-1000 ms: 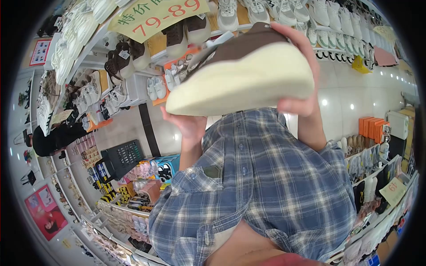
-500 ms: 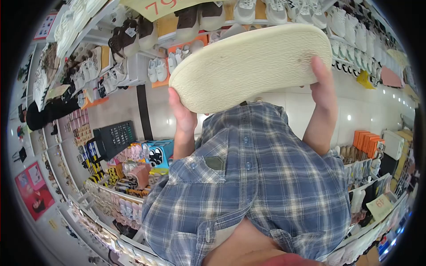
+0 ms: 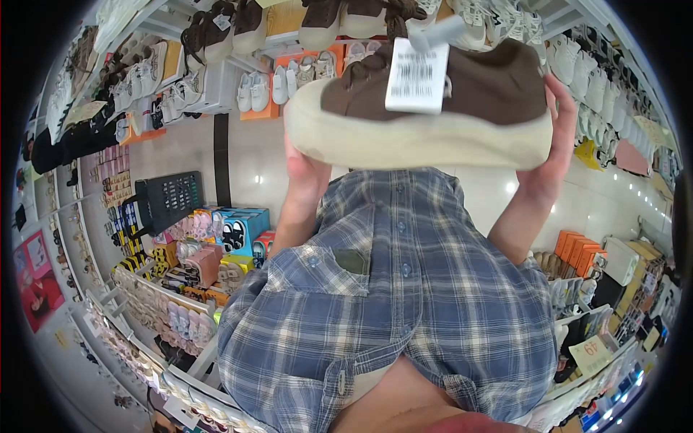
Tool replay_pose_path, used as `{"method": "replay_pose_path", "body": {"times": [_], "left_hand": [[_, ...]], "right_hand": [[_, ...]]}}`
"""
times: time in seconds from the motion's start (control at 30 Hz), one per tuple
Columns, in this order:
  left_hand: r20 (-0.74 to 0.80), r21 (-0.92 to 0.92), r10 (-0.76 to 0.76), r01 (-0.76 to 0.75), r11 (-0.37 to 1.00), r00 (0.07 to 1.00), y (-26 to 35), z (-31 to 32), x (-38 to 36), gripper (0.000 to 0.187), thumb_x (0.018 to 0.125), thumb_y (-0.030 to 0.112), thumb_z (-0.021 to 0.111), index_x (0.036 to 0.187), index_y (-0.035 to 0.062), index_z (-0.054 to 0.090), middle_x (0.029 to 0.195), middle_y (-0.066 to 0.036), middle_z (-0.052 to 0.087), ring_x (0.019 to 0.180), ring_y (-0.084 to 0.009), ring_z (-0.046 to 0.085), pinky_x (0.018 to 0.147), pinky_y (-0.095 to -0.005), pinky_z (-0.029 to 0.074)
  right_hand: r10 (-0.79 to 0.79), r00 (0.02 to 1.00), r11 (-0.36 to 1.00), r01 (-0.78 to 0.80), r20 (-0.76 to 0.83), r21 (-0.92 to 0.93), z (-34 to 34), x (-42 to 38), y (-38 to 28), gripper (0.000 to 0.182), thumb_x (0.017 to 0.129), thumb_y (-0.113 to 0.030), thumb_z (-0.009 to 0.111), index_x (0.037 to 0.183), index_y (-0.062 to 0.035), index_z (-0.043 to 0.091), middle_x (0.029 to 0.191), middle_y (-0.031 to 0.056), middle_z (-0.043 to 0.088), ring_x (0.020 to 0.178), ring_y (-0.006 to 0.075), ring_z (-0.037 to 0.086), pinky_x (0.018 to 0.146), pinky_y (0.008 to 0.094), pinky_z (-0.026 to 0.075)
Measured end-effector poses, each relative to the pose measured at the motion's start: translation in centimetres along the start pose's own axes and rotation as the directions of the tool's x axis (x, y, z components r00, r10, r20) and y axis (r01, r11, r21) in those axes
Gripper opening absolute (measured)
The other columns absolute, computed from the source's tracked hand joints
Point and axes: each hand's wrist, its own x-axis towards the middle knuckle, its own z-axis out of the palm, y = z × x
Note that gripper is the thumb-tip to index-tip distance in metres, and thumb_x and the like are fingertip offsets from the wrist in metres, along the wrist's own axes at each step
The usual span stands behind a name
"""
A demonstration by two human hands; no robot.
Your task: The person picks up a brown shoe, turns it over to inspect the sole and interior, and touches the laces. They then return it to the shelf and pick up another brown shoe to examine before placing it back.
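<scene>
A dark brown shoe (image 3: pixel 498 86) with a thick cream sole is held up sideways in front of my chest, its side facing me. A white barcode tag (image 3: pixel 416 76) hangs from it over the upper. At the rounded toe end my left hand (image 3: pixel 307 173) grips the sole, with most of its fingers hidden behind the shoe. My right hand (image 3: pixel 552 148) is closed around the heel end, its fingers up along the back of the upper.
Shelves of shoes run along the far side, with brown shoes (image 3: pixel 320 25) and white sneakers (image 3: pixel 253 92) on them. Orange boxes (image 3: pixel 577 249) stand at the right, and a dark crate (image 3: pixel 170 202) at the left. A price sign (image 3: pixel 592 355) sits at the lower right.
The shoe has been turned over: its cream underside faced me before, and now its brown side and tag show. Both hands have stayed on its ends.
</scene>
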Motion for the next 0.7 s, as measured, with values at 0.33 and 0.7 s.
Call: {"method": "replay_pose_path", "body": {"times": [0.33, 0.7], "left_hand": [[-0.010, -0.047, 0.344, -0.344, 0.938, 0.939, 1.8, 2.1, 0.0, 0.116, 0.055, 0.053, 0.083, 0.140, 0.0115, 0.016, 0.138, -0.021, 0.033, 0.127, -0.0349, 0.037, 0.107, -0.0486, 0.031], [-0.108, -0.193, 0.165, -0.184, 0.964, 0.980, 2.7, 2.5, -0.9, 0.115, 0.055, 0.047, 0.084, 0.140, 0.0121, 0.016, 0.139, -0.023, 0.033, 0.127, -0.0365, 0.037, 0.107, -0.0491, 0.031]], "right_hand": [[0.013, 0.988, 0.999, -0.005, 0.157, -0.053, 0.5, -1.4, -1.2, 0.110, 0.045, -0.033, 0.094, 0.130, 0.0090, 0.039, 0.122, 0.0170, 0.053, 0.113, 0.0214, 0.052, 0.095, 0.0335, 0.041], [-0.347, 0.876, 0.919, 0.390, 0.335, -0.067, 1.7, -0.2, -2.0, 0.087, 0.048, -0.029, 0.091, 0.115, 0.0104, 0.052, 0.115, 0.0302, 0.055, 0.108, 0.0348, 0.057, 0.090, 0.0405, 0.048]]}}
